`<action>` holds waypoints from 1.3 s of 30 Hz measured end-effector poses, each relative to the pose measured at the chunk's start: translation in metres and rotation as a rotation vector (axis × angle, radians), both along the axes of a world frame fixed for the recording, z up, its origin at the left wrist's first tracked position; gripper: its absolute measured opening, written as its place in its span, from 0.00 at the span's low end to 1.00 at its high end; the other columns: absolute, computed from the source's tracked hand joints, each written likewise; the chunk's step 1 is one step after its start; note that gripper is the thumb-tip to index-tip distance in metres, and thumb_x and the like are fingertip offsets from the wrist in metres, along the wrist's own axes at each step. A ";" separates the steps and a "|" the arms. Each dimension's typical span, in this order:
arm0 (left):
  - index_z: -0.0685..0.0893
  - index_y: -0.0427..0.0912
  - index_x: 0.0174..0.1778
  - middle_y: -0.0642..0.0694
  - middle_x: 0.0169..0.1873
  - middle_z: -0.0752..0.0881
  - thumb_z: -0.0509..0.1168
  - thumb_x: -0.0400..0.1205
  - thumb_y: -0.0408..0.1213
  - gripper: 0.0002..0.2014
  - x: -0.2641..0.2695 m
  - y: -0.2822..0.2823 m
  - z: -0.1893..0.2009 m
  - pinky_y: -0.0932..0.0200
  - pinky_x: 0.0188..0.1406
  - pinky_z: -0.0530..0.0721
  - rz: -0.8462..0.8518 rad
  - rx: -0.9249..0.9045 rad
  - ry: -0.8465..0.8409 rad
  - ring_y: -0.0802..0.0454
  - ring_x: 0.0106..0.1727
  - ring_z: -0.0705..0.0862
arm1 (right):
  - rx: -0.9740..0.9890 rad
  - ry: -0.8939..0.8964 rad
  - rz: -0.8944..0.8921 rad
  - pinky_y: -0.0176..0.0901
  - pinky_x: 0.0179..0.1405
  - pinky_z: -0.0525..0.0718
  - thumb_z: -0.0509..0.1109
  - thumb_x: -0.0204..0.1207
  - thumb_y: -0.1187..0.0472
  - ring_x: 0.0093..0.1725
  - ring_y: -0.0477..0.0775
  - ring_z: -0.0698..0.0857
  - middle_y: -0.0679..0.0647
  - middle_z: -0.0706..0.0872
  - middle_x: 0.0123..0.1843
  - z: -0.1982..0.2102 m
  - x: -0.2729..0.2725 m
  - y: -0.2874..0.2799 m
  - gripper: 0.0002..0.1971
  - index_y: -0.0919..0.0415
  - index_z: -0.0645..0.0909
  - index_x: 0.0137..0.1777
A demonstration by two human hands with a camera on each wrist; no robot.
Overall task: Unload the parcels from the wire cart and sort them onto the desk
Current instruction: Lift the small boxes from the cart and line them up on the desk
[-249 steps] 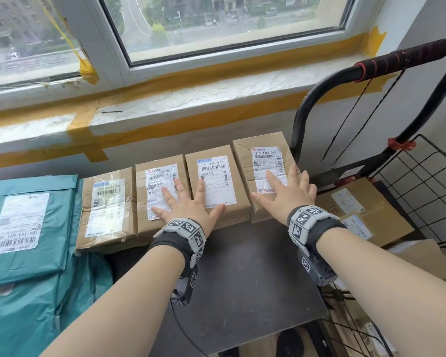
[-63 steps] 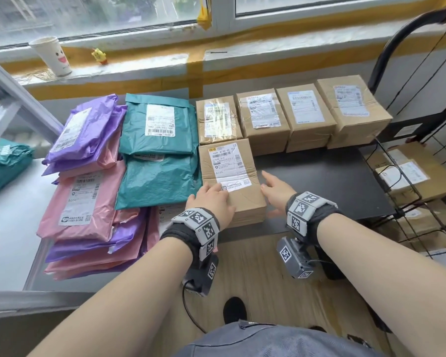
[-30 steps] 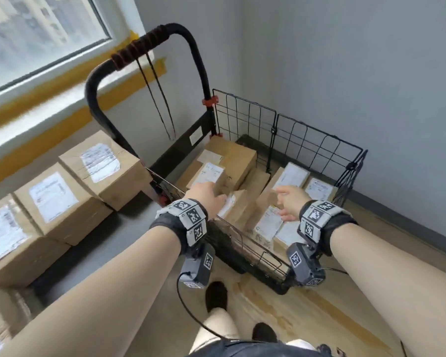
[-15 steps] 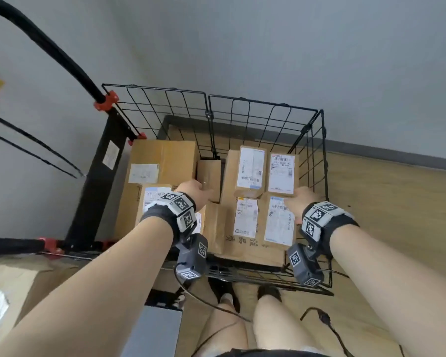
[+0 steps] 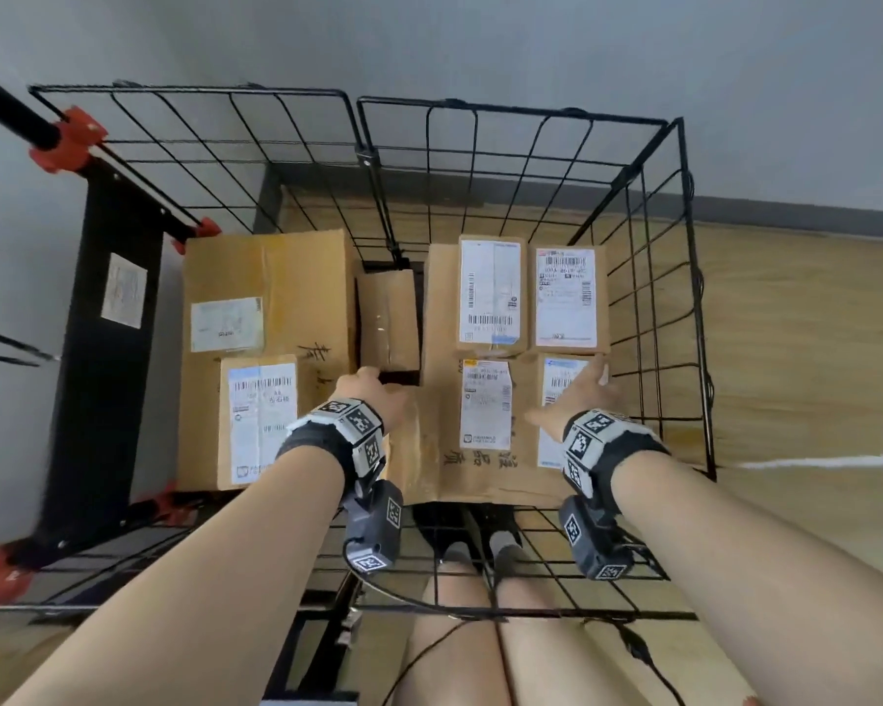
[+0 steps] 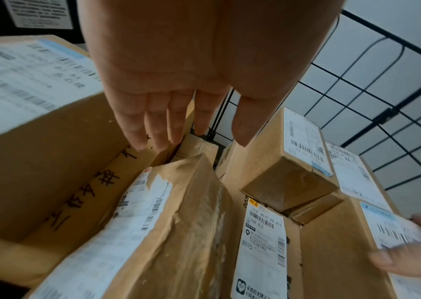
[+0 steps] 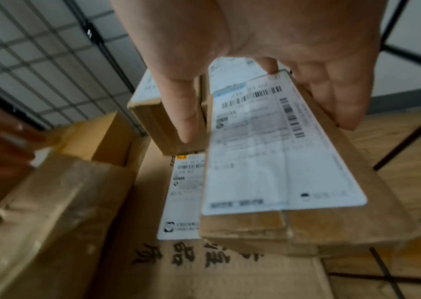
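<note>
The black wire cart holds several brown cardboard parcels with white labels. My right hand grips a small flat parcel at the cart's near right, thumb along its left edge and fingers over its right edge. This small parcel lies on a large box. My left hand is open, straight fingers pointing down into the gap beside a big carton. A wrinkled parcel stands on edge below it, untouched.
Two more labelled parcels sit at the far right, and a narrow one lies in the middle gap. The cart's black handle frame with red clamps rises at the left. Wooden floor and a grey wall surround the cart.
I turned from the row of boxes on the desk to the cart. Both hands have dropped lower into it, and the right hand has spread across the near-right small parcel and taken hold.
</note>
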State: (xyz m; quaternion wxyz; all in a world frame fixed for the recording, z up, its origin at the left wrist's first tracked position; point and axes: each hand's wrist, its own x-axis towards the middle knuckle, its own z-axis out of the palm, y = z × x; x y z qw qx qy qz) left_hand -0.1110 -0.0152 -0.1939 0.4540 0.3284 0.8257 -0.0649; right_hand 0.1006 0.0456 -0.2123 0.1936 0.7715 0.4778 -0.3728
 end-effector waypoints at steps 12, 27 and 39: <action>0.65 0.37 0.75 0.38 0.69 0.73 0.66 0.80 0.46 0.31 0.041 0.063 -0.005 0.50 0.56 0.80 -0.022 0.100 -0.033 0.40 0.65 0.79 | -0.016 -0.047 0.009 0.52 0.52 0.85 0.78 0.60 0.42 0.57 0.62 0.79 0.65 0.62 0.69 -0.009 -0.006 0.010 0.64 0.53 0.31 0.81; 0.35 0.44 0.82 0.37 0.68 0.66 0.77 0.66 0.52 0.63 0.094 0.126 -0.036 0.43 0.54 0.82 0.007 0.180 0.112 0.36 0.64 0.77 | -0.041 0.063 -0.010 0.54 0.56 0.85 0.77 0.61 0.44 0.59 0.61 0.79 0.63 0.63 0.69 -0.002 0.007 0.015 0.57 0.51 0.41 0.81; 0.50 0.39 0.80 0.40 0.70 0.66 0.75 0.66 0.54 0.54 0.047 0.074 0.068 0.44 0.59 0.82 0.175 0.266 0.147 0.39 0.67 0.75 | -0.013 0.133 0.106 0.43 0.42 0.74 0.75 0.62 0.39 0.61 0.61 0.78 0.63 0.67 0.71 0.074 -0.005 0.023 0.52 0.57 0.50 0.79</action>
